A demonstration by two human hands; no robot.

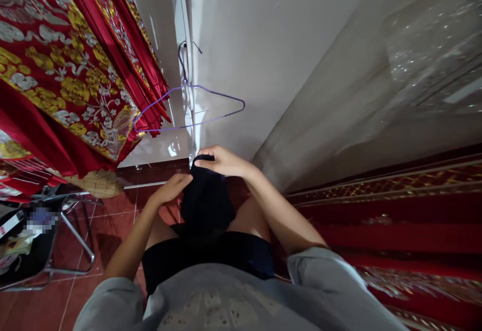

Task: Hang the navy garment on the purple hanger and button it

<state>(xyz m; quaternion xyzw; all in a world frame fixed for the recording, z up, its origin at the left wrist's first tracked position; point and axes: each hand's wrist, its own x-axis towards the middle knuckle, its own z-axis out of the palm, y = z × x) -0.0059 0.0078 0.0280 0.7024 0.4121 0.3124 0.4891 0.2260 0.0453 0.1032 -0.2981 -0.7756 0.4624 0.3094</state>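
A black piece of clothing (206, 203) hangs in front of my thighs, held up at its top edge. My right hand (222, 161) is closed on that top edge, fingers curled over the fabric. My left hand (173, 188) lies against the garment's left side with fingers pressed to the cloth; whether it grips is unclear. Above both hands a purple wire hanger (196, 105) hangs bare on the white wall corner.
Red and gold patterned curtains (64, 65) hang at the left. A metal-framed chair (45, 235) with papers stands on the red tile floor at lower left. A shiny plastic-covered surface (376, 95) and red patterned fabric (395, 220) fill the right.
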